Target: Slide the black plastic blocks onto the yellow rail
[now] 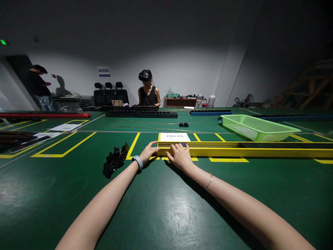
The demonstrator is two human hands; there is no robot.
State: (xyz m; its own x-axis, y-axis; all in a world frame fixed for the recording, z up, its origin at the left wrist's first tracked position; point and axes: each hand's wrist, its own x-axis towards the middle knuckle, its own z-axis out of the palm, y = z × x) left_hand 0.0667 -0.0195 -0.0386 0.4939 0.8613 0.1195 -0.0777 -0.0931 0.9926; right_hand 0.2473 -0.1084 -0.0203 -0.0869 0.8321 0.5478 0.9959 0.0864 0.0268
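Observation:
A long yellow channel rail (260, 152) lies across the green table, running out at the right edge of the view. At its left end, my left hand (147, 153) grips the rail end, with thumb and fingers around the opening. Just to the right, my right hand (180, 157) is closed over the rail's near wall, its fingers reaching into the channel. A small dark piece (183, 144) shows inside the channel by those fingers, partly hidden. Left of my left hand lies a heap of black plastic parts (116, 161).
A light green basket (257, 128) stands behind the rail at the right. A paper label (174, 137) and two small black parts (183, 124) lie beyond it. Across the table is a person in a headset (147, 92); another person (41, 86) stands far left.

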